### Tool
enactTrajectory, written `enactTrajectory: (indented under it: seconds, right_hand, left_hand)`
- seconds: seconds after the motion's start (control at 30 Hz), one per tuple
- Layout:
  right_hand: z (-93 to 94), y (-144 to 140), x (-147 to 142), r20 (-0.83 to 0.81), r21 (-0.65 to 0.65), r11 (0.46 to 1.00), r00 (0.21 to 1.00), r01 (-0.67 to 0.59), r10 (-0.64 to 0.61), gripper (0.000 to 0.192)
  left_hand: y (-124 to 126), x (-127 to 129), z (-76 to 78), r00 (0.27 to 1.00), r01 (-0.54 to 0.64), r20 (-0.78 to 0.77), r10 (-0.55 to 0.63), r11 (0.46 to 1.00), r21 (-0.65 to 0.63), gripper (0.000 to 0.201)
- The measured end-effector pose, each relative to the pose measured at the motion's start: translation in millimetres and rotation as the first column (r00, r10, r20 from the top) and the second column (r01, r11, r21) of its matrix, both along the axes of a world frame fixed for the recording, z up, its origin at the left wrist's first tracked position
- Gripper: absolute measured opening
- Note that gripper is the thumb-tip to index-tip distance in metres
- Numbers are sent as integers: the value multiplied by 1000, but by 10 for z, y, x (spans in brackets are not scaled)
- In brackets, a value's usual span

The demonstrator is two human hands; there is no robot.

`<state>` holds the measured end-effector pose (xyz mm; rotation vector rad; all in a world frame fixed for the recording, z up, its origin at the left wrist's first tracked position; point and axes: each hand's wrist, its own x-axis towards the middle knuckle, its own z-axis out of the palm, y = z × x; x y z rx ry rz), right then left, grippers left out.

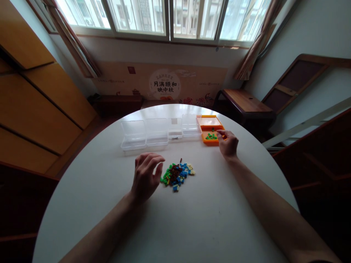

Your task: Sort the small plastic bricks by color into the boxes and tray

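Note:
My left hand [146, 175] hovers at the left side of a pile of small building bricks [177, 173], fingers curved and thumb apart, holding nothing visible. The pile mixes green, brown, blue and pale yellow bricks. My right hand [229, 143] is at the right side of an open orange box [210, 143], its thumb and index finger pinched close together. Whatever lies between those fingertips is too small to make out. Several green bricks [211, 136] lie in the box. Another green brick [213, 129] shows just left of the fingertips; I cannot tell whether it is resting or falling.
Left of the orange box, several clear plastic boxes [157, 140] stand in a row with lids raised. All rest on a round white table [192, 219]. Beyond its edge are a wooden bench [248, 100], windows [167, 18] and wooden cabinets [41, 91].

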<state>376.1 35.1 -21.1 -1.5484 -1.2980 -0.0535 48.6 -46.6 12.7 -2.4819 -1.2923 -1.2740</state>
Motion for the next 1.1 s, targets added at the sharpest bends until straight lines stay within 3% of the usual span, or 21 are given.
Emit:
enactTrajectory:
  seconds: [0.17, 0.33, 0.47, 0.53, 0.6, 0.67, 0.73, 0.9, 1.1]
  right_hand:
    - [31, -56, -67, 1, 10, 999, 999, -36, 36, 24]
    - [91, -196, -267, 72, -58, 961, 959, -269, 273, 28]
    - [136, -331, -482, 255, -176, 811, 769, -559, 586, 44]
    - [141, -392, -581, 300, -263, 716, 651, -646, 697, 48]
    - [140, -446, -668, 301, -348, 642, 567, -683, 767, 39]
    - [141, -491, -738, 309, -405, 602, 516, -689, 799, 27]
    - [146, -527, -791, 332, -423, 599, 499, -679, 800, 23]
    - [160, -597, -883, 357, -414, 603, 488, -682, 796, 22]
    - [165, -669, -990, 348, -397, 557, 442, -729, 827, 24]
  left_hand:
    - [91, -198, 84, 990, -119, -87, 111, 988, -100, 20]
    - [145, -372, 149, 955, -50, -295, -40, 956, -290, 14]
    - [159, -450, 180, 914, 53, -357, -195, 927, -371, 9]
    - [174, -473, 175, 907, 78, -354, -228, 917, -391, 10]
    - [193, -482, 158, 905, 93, -347, -246, 911, -403, 11]
    - [210, -477, 132, 906, 117, -331, -265, 907, -405, 13]
    - [223, -461, 99, 909, 152, -306, -283, 908, -390, 14]
    - [224, -387, 17, 922, 166, -289, -259, 936, -309, 17]
    - [178, -260, -28, 921, 107, -337, -194, 960, -259, 15]
